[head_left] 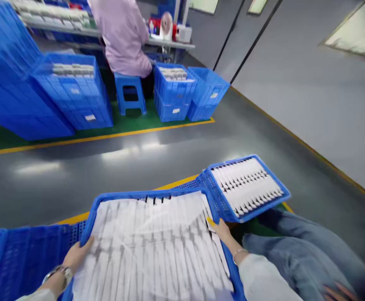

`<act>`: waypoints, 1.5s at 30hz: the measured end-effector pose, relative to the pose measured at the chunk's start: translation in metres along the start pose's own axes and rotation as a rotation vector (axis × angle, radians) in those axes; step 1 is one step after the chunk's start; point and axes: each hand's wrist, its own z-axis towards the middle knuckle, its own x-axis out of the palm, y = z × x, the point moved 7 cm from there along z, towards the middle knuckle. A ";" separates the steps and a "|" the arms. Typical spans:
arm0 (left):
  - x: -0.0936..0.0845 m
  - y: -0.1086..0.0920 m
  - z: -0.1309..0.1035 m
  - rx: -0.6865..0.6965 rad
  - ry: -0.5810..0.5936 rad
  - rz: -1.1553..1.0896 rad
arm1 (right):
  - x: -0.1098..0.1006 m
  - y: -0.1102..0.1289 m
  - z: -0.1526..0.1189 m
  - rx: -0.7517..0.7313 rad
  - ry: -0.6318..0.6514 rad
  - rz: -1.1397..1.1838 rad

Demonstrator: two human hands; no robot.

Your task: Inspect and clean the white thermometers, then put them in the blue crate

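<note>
A large blue crate [113, 195] fills the bottom centre, packed with rows of white items under a thin translucent white sheet [157, 238]. My left hand [77, 253], with a watch at the wrist, grips the crate's left rim. On the right side, my right hand [220, 230] is at the rim, its thumb with a yellow nail lying over the inner edge. The fingers below both rims are hidden. Just right of this crate stands a smaller-looking blue crate [287, 193] with two rows of white items.
Blue crates [0, 267] stand at the lower left. Another person's denim-clad legs [298, 255] and hand are at the lower right. Across the grey floor [126, 163], a person in pink [122, 33] sits on a blue stool [129, 79] among stacked blue crates [176, 92].
</note>
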 end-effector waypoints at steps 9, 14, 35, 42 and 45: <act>0.155 0.097 0.176 -0.184 -0.084 -0.027 | 0.186 -0.018 0.195 -0.043 0.075 -0.171; 0.205 0.147 0.220 -0.253 -0.116 -0.030 | 0.260 -0.021 0.248 -0.084 0.078 -0.234; 0.011 0.130 -0.126 0.024 0.032 0.011 | 0.145 -0.005 -0.133 -0.315 0.633 -0.455; -0.123 0.285 -0.356 -0.401 -0.145 -0.177 | 0.078 -0.031 -0.305 -0.240 0.852 -0.529; -0.140 0.339 -0.408 -0.510 -0.234 -0.259 | 0.082 -0.014 -0.347 -0.289 0.865 -0.558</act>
